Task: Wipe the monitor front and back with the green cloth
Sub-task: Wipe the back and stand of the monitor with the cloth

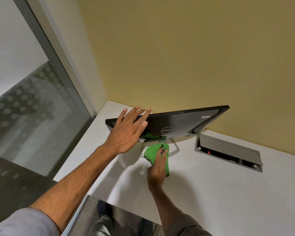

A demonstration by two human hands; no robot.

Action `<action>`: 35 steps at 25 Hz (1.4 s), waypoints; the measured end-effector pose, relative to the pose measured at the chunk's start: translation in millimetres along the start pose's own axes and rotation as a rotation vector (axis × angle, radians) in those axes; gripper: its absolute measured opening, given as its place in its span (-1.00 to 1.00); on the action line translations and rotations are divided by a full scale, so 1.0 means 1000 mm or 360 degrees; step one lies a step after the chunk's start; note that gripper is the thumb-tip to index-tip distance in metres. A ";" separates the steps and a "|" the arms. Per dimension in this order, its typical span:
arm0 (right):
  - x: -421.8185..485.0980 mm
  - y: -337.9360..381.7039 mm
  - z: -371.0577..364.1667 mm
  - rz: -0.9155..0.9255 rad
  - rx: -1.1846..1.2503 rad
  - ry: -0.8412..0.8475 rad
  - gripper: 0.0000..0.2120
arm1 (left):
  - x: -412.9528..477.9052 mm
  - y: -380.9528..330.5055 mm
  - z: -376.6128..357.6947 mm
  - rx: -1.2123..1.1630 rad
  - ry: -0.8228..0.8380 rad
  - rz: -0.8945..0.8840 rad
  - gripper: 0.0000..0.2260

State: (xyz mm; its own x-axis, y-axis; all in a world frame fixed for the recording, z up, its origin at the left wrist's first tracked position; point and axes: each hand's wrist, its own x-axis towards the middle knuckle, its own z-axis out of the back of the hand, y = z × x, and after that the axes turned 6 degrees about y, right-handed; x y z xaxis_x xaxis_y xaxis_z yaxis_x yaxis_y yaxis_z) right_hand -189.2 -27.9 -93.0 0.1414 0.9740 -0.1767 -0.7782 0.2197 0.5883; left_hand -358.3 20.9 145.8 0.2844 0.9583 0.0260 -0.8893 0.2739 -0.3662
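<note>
Plainly, monitor [180, 120] reads "DELL" near green cloth [152, 153].

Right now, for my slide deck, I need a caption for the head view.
Left hand rests on the monitor top while the right hand holds the green cloth by its stand.

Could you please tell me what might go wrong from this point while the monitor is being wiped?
1. The monitor is tilted, with only the flat left hand on it; a firm push might tip it.
2. The right hand holds the green cloth low by the stand; the cloth could snag there.
</note>
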 end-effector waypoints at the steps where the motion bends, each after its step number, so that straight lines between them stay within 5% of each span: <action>1: 0.005 0.009 0.000 0.0007 0.0061 -0.0079 0.03 | 0.000 0.000 0.000 0.0012 -0.0006 0.0003 -0.48; 12: -0.005 -0.022 -0.016 -0.0096 -0.0016 0.0114 -0.10 | 0.000 0.001 -0.001 0.0017 -0.0007 -0.0002 -0.49; 19: 0.005 -0.013 0.017 -0.0110 0.0609 -0.0413 -0.01 | 0.002 0.001 -0.003 0.0057 -0.0037 0.0011 -0.49; 26: 0.020 -0.022 0.042 -0.0297 0.0411 0.0270 -0.05 | 0.003 0.000 -0.002 0.0040 -0.0047 0.0016 -0.50; 29: 0.021 -0.063 0.070 -0.0059 0.0213 0.0468 -0.23 | 0.004 0.000 -0.004 0.0051 -0.0082 0.0015 -0.50; 35: 0.071 -0.094 0.107 -0.0244 0.0087 -0.0247 -0.26 | 0.004 -0.001 -0.007 0.0072 -0.0108 0.0033 -0.51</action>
State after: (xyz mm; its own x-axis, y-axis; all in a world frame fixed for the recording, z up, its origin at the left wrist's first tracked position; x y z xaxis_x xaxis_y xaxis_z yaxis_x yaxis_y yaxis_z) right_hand -40.3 26.5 -76.9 0.3511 0.9248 -0.1465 -0.7068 0.3644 0.6064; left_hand -353.8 23.4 139.5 0.2421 0.9668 0.0820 -0.9105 0.2556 -0.3250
